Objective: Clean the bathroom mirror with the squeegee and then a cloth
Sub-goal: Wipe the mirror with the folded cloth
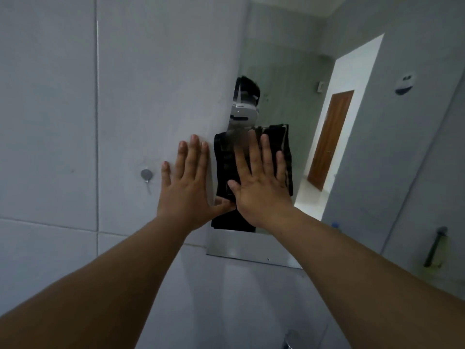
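Observation:
The bathroom mirror (289, 79) hangs on the tiled wall straight ahead, and my own reflection shows in it. A black cloth (285, 152) lies flat against the glass near the mirror's lower left. My right hand (261, 182) presses on the cloth with the palm flat and the fingers spread. My left hand (186, 182) rests flat on the wall tile just left of the mirror's edge and holds nothing. A dark-handled tool (435, 245), possibly the squeegee, leans at the right wall.
A round metal fitting (146, 175) sticks out of the wall left of my left hand. The mirror reflects a doorway with a brown door (329, 139). A white round holder (405, 83) is mounted on the right wall. A tap (289, 338) shows at the bottom edge.

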